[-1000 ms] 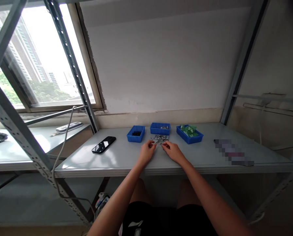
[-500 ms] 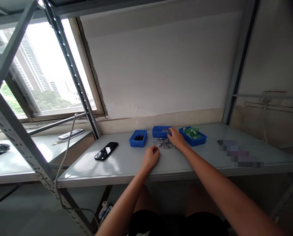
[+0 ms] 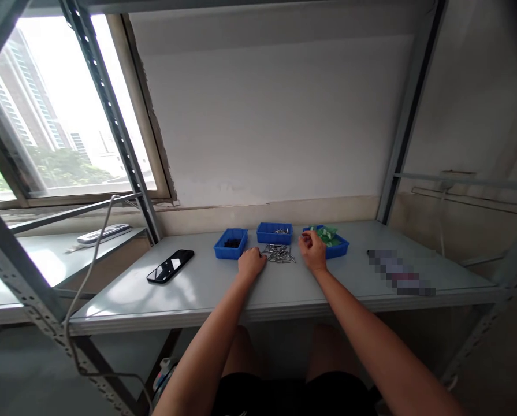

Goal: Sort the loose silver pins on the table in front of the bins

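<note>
A loose pile of silvery metal pieces lies on the grey table. My left hand rests at the pile's left side with its fingers curled; what they hold, if anything, is hidden. My right hand is right of the pile, at the near left corner of a blue tray with green packets. Its fingers are bent together, and their contents are too small to tell. Behind the pile stands a blue tray with a few metal pieces. Another blue tray at the left contains small black parts.
A black phone lies on the left of the table. A pixelated item is at the right. Metal shelf posts and a hanging cable stand at the left, near a power strip.
My right hand has moved away from the middle tray and pile, towards the tray of green packets. My left hand has come closer to the pile. The camera view has shifted slightly.
</note>
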The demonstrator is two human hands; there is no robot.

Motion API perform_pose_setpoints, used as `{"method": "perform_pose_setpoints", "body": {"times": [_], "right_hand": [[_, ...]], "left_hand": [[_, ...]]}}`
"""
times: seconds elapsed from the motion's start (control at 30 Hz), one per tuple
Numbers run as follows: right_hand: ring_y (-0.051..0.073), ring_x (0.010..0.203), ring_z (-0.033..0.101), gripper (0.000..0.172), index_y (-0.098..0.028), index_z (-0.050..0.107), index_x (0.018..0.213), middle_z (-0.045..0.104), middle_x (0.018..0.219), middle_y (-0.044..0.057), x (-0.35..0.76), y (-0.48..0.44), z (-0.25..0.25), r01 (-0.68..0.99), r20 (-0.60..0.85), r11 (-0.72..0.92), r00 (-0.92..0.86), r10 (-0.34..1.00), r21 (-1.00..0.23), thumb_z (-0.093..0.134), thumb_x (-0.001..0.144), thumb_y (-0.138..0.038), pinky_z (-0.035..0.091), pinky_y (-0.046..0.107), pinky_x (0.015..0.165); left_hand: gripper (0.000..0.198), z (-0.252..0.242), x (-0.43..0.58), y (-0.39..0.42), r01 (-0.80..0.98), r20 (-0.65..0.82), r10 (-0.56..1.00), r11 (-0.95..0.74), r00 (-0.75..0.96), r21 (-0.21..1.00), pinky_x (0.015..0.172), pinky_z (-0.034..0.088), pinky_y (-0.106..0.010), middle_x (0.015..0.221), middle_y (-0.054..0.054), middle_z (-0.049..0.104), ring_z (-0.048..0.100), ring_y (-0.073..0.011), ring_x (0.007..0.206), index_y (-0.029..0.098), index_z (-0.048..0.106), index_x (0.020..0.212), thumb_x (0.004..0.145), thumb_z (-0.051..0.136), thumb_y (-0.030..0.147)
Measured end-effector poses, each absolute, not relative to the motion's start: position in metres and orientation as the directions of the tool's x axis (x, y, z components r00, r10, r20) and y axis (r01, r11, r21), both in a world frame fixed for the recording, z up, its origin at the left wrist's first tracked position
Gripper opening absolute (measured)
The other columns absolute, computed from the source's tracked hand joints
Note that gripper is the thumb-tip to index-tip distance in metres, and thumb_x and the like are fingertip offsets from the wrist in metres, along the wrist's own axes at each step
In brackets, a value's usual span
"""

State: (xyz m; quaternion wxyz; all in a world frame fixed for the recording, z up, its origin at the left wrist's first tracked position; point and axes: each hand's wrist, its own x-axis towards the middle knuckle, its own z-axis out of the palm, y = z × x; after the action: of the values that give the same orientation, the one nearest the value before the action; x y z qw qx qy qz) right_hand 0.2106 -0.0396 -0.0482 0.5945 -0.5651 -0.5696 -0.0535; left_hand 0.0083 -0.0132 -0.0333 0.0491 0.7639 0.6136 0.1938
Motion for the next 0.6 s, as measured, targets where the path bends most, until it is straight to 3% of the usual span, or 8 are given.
{"method": "perform_pose_setpoints", "body": {"times": [0.1,0.27,0.33,0.47,0.6], "right_hand": [[0.015,0.063,0.055,0.022,-0.016,0.055,0.096,0.061,0.077,0.004,0.211,-0.036,-0.051,0.698,0.71,0.358,0.305,0.635,-0.62,0.048,0.085,-0.034,0.047,0.031,0.066],[0.017,0.091,0.058,0.028,-0.016,0.054,0.111,0.057,0.11,0.007,0.212,-0.032,-0.059,0.689,0.608,0.347,0.172,0.775,-0.636,0.051,0.089,-0.032,0.05,0.037,0.077],[0.019,0.095,0.058,0.029,-0.017,0.053,0.114,0.055,0.114,0.008,0.212,-0.032,-0.061,0.691,0.571,0.347,0.116,0.812,-0.634,0.051,0.089,-0.032,0.05,0.039,0.079],[0.018,0.091,0.059,0.029,-0.015,0.053,0.112,0.057,0.11,0.007,0.21,-0.034,-0.06,0.707,0.539,0.367,0.024,0.842,-0.604,0.052,0.089,-0.032,0.05,0.038,0.077],[0.015,0.071,0.059,0.025,-0.018,0.056,0.108,0.063,0.086,0.002,0.205,-0.038,-0.055,0.722,0.54,0.413,-0.065,0.839,-0.555,0.049,0.089,-0.033,0.049,0.031,0.069]], "left_hand": [[0.029,-0.034,0.01,-0.012,0.927,0.252,0.96,-0.201,0.122,0.318,0.081,0.05,-0.039,0.114,-0.009,0.055,0.057,-0.0203,0.097,0.015,0.052,0.114,0.089,0.052,0.029],[0.029,-0.04,0.006,-0.018,0.913,0.309,0.948,-0.196,0.082,0.358,0.081,0.05,-0.04,0.115,-0.009,0.055,0.057,-0.0201,0.097,0.015,0.053,0.114,0.089,0.051,0.029],[0.029,-0.04,0.003,-0.02,0.896,0.329,0.938,-0.234,0.107,0.378,0.081,0.05,-0.039,0.114,-0.009,0.055,0.057,-0.02,0.097,0.015,0.053,0.114,0.089,0.051,0.029],[0.029,-0.039,0.004,-0.02,0.819,0.369,0.888,-0.417,0.275,0.393,0.081,0.05,-0.04,0.114,-0.009,0.055,0.057,-0.02,0.096,0.015,0.053,0.114,0.089,0.051,0.029],[0.028,-0.039,0.009,-0.019,0.74,0.391,0.828,-0.546,0.402,0.394,0.081,0.05,-0.04,0.114,-0.009,0.055,0.057,-0.0197,0.096,0.015,0.053,0.114,0.089,0.051,0.029]]}}
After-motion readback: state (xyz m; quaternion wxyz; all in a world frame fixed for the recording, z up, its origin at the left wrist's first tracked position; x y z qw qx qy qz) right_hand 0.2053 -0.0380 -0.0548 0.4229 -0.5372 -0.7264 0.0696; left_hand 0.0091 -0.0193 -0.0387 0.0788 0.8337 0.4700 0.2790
